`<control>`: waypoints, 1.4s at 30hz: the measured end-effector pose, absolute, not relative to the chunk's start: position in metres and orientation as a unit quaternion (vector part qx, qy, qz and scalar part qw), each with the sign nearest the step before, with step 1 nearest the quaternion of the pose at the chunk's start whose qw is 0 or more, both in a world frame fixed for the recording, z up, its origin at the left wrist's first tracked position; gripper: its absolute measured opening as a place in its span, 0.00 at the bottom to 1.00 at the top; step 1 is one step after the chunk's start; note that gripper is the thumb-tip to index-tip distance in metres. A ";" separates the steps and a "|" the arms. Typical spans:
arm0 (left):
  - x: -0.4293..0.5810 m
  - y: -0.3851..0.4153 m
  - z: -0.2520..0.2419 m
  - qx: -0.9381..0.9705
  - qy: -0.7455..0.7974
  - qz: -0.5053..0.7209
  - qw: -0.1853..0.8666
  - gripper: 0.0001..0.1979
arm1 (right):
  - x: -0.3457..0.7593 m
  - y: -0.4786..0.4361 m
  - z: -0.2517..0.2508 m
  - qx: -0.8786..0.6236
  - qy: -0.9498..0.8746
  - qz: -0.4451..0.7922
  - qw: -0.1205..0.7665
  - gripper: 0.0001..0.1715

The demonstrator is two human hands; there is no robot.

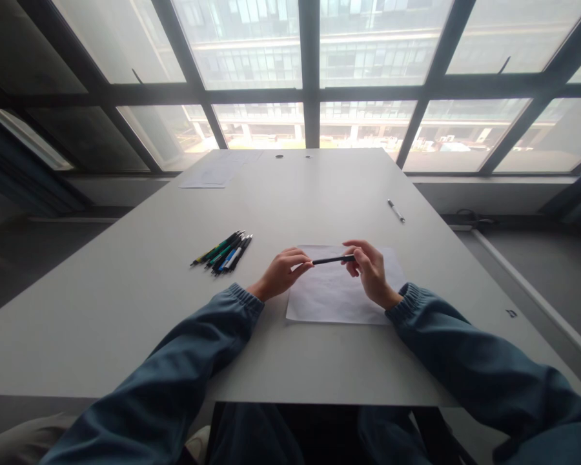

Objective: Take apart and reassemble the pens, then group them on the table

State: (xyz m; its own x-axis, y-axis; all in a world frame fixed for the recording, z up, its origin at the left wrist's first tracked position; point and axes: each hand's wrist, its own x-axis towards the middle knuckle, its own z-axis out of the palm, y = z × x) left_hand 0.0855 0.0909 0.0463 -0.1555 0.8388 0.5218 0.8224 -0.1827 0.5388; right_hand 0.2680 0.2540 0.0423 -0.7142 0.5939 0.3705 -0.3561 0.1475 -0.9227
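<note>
Head-worn camera, facing forward and down over table [290, 206] toward windows [252, 45].

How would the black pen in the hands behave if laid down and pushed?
The pen looks stiff, spanning straight from left hand to right hand. Probably light, being so slim. Might roll: long and narrow, though its cross-section is too small to tell.

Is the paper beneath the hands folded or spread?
Spread: the white paper lies broad and fairly flat on the table beneath the black pen; no fold shows.
</note>
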 end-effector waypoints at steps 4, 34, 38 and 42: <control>0.084 0.090 0.046 0.625 0.649 0.434 -0.018 0.16 | 0.266 0.257 0.038 -0.104 -0.668 0.629 0.383 0.26; 0.066 0.089 0.043 0.542 0.677 0.488 -0.102 0.11 | 0.260 0.278 0.041 -0.087 -0.878 0.347 0.318 0.07; 0.065 0.091 0.041 0.489 0.695 0.518 -0.095 0.17 | 0.258 0.305 0.049 -0.117 -0.870 0.308 0.368 0.06; 0.065 0.092 0.039 0.463 0.709 0.526 -0.076 0.14 | 0.260 0.356 0.058 -0.198 -0.834 0.272 0.437 0.06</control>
State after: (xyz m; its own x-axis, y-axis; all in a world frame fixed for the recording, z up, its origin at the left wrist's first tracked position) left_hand 0.0649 0.0916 0.0393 -0.5603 0.5760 0.5953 0.7369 0.0185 0.6757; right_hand 0.2602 0.3562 0.0585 -0.5406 0.5674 0.6211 0.0926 0.7739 -0.6265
